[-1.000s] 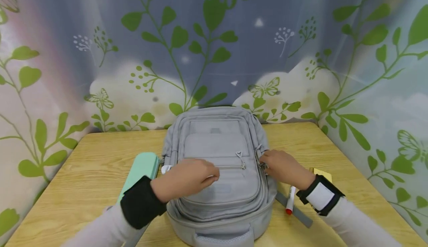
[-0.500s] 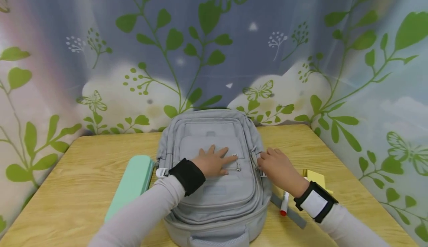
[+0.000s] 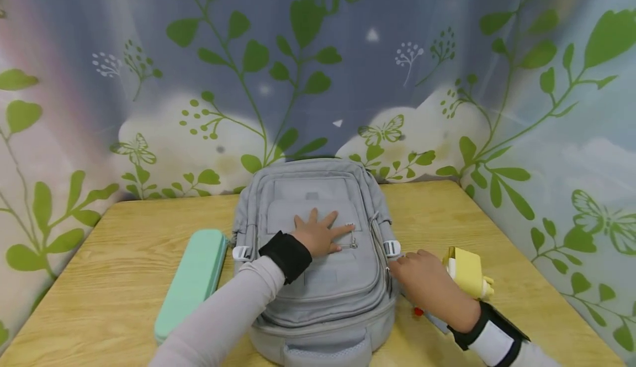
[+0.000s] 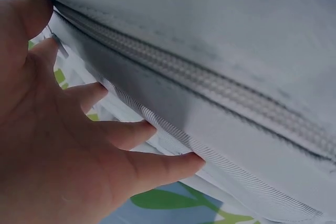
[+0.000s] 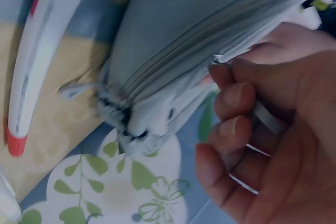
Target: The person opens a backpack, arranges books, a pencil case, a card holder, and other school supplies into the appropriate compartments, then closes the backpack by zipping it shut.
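A grey backpack [image 3: 318,278] lies on the table, its carry handle nearest me. My left hand [image 3: 318,237] rests on its front with fingers spread, beside the short front pocket zipper. In the left wrist view, the fingertips of that left hand [image 4: 68,129] touch the fabric below a zipper [image 4: 173,69]. At the bag's right side, my right hand [image 3: 429,281] has its fingers curled. The right wrist view shows that right hand [image 5: 278,114] pinching a zipper pull [image 5: 269,116] at the side zipper. The fingers partly hide the pull.
A mint-green case [image 3: 191,281] lies left of the bag on the wooden table [image 3: 119,273]. To the right is a yellow and white object [image 3: 467,273], its kind unclear. A white marker with a red end [image 5: 39,61] lies by a grey strap. A patterned curtain [image 3: 308,80] hangs behind.
My left hand has gone from hovering, loosely curled, to lying spread on the bag's front. My right hand has moved down the side zipper toward me, uncovering the white buckle.
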Demonstrator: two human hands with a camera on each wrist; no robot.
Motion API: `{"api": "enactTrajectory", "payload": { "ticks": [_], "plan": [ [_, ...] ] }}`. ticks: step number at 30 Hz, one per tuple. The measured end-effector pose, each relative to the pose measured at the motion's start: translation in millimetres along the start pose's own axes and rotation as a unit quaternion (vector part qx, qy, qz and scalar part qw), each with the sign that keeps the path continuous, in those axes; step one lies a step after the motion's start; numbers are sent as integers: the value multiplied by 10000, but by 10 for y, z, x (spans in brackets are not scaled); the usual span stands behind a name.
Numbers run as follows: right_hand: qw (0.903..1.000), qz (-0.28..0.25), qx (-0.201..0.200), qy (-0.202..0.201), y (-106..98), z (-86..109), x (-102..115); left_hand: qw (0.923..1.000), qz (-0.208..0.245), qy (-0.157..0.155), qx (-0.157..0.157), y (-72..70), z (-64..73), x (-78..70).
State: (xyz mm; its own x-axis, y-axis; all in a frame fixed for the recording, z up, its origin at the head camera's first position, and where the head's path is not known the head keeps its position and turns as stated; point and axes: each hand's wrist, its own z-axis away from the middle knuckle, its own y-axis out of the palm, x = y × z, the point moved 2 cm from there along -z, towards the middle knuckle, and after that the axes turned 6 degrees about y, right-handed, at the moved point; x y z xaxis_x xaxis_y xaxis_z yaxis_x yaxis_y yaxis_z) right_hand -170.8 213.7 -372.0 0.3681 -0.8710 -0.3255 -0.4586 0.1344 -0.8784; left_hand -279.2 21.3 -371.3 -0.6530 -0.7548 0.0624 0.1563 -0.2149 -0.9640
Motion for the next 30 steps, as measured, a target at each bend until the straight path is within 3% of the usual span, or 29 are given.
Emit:
{"api": "enactTrajectory", "payload": {
  "ticks": [7,12,18,22,26,30],
  "plan": [
    [9979,-627,175,-65,-152,211,249,9999,-7,-134,7,-8,20,17],
    [9918,-1119,621,23,-265,251,416,9996,-155,-131,-204,-19,37,-7],
    [9816,-1461,1124,-490,-377,223,603,9993,-109,-124,-336,-25,54,-42],
    [9760,-1602,1339,-618,-395,209,656,9994,-102,-135,-291,-27,54,-51],
    [9741,-1808,1315,-338,-391,215,604,9996,94,-23,-257,7,-13,-8],
    [9631,-2337,1328,87,-403,230,487,9962,785,127,-362,16,-22,77]
  ]
}}
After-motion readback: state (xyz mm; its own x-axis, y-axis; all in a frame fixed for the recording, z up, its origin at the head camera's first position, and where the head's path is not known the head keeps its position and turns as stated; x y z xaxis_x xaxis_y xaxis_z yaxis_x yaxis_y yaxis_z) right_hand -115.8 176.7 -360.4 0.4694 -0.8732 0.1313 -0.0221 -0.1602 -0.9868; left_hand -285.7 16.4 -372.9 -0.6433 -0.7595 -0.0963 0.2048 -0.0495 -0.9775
